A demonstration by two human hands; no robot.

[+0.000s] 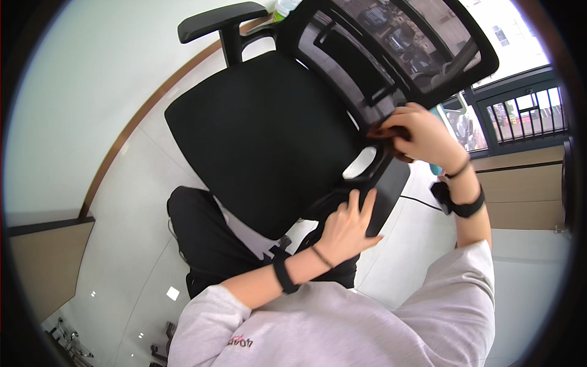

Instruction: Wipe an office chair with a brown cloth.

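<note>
A black office chair with a padded seat (261,137) and a mesh backrest (367,27) stands before me, turned at an angle. My right hand (419,130) grips a dark reddish-brown cloth (399,135) against the frame where the near armrest meets the back. The cloth is bunched, and part of it is hidden by my fingers. My left hand (348,225) lies with fingers spread over the near armrest (390,197); whether it presses on the pad or only hovers, I cannot tell. The far armrest (220,20) rises on the opposite side of the seat.
A white wall (91,69) with a brown baseboard (124,133) curves along the left. Wood-toned panels stand at the left (50,266) and right (523,192). A black cable (419,202) crosses the tiled floor (408,247). Behind the chair is a white tub (285,7).
</note>
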